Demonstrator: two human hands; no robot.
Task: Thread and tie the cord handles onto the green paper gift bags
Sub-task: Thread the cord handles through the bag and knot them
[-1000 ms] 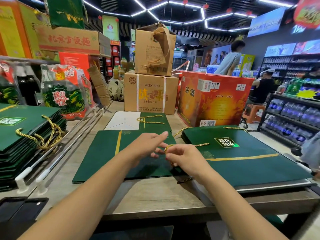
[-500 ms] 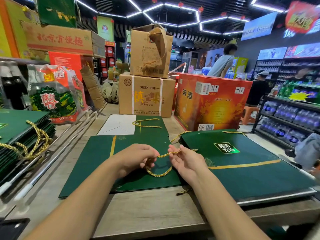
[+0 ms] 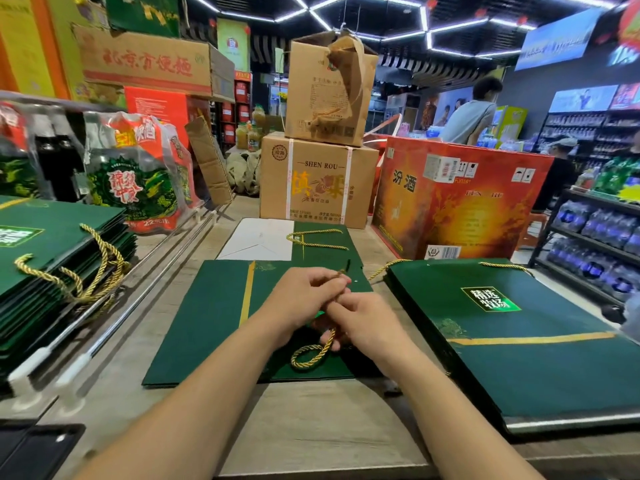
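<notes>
Bag [image 3: 207, 323] flat on table [image 3: 311, 424], under our hands. Left hand [image 3: 304, 299] and right hand [image 3: 363, 318] both pinch the cord [image 3: 311, 355], its loop trailing onto the bag. Risk, we judge: grip slips, knot sets slack, handle later pulls free.

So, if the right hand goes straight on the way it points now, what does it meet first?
The left hand, directly ahead; the two seem to be touching, both around the gold cord.

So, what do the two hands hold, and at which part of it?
The gold cord, above the middle green bag. The left hand pinches it near its tip, the right hand holds it just behind; its loop below lies free.
</notes>
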